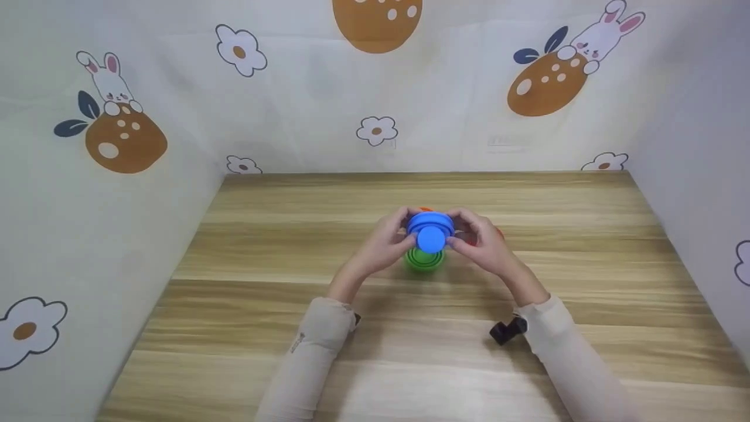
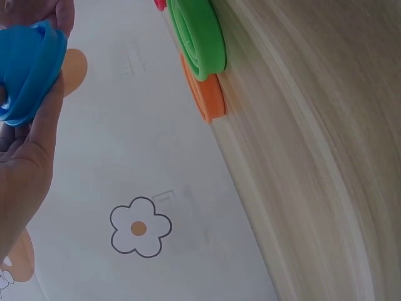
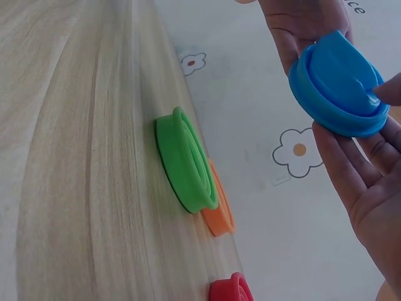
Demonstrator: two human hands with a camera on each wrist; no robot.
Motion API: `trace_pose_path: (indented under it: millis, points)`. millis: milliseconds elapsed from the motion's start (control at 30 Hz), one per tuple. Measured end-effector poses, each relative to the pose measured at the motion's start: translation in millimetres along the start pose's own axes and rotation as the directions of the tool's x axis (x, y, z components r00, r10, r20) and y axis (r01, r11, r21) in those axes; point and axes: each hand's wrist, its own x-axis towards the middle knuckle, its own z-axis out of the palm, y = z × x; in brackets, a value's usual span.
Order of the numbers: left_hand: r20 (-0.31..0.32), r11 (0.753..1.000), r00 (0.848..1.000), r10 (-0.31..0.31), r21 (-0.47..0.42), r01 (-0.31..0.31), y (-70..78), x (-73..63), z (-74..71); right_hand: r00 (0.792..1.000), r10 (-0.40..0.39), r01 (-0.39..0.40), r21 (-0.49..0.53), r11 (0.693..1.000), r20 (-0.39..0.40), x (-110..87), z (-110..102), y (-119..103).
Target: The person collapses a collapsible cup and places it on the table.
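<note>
Both hands hold a blue collapsible cup [image 1: 431, 239] above the table, one at each side. Its small round base faces the head camera, and stepped rings show behind it. My left hand [image 1: 384, 240] grips the left side with thumb and fingers; my right hand [image 1: 486, 243] grips the right side, thumb close to the base. In the right wrist view the cup [image 3: 338, 81] looks partly folded, its disc tilted out of the rim. Below it on the table is a green collapsed cup [image 1: 424, 262] with nested rings.
An orange collapsed cup [image 2: 207, 97] sits just behind the green one, mostly hidden in the head view. A red one [image 3: 229, 290] lies to the right, partly behind the right hand. A patterned cloth wall [image 1: 310, 129] borders the wooden table [image 1: 263, 252].
</note>
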Motion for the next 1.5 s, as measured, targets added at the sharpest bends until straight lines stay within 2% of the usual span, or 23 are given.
trace_pose_path:
  millis: [233, 500, 667, 967, 1200, 1333, 1500]
  points:
    - [-0.022, 1.000, 1.000, -0.004, 0.029, 0.004, 0.9, 0.5, -0.2, 0.999, 0.020, -0.020, 0.006, 1.000, 0.045, -0.8, -0.7, -0.7]
    - [-0.021, 0.994, 0.995, -0.098, 0.045, 0.099, 3.4, 0.7, 0.7, 0.998, 0.056, -0.056, 0.005, 0.998, 0.036, -0.1, 0.7, -2.2]
    - [-0.012, 0.993, 0.993, -0.118, 0.007, 0.118, 4.2, 0.3, 1.2, 0.997, 0.071, -0.071, 0.003, 0.997, 0.006, 1.1, 2.6, -3.4]
    - [-0.001, 0.989, 0.994, -0.105, -0.108, 0.104, 3.4, 0.6, 0.0, 0.997, 0.075, -0.075, -0.003, 0.997, 0.010, 1.6, 1.3, -4.2]
    - [-0.011, 0.984, 0.994, -0.110, -0.144, 0.108, 3.7, 1.9, 1.4, 0.997, 0.077, -0.077, -0.016, 0.997, 0.020, 1.5, 1.2, -5.9]
    - [-0.022, 0.982, 0.994, -0.109, -0.160, 0.104, 6.0, 1.7, 1.7, 0.998, 0.051, -0.052, 0.026, 0.998, 0.024, 0.8, 0.9, -5.4]
    - [-0.054, 0.980, 0.994, -0.091, -0.180, 0.080, 7.3, 2.5, 2.1, 0.997, 0.018, -0.027, 0.132, 0.991, 0.073, 1.1, -0.4, -3.7]
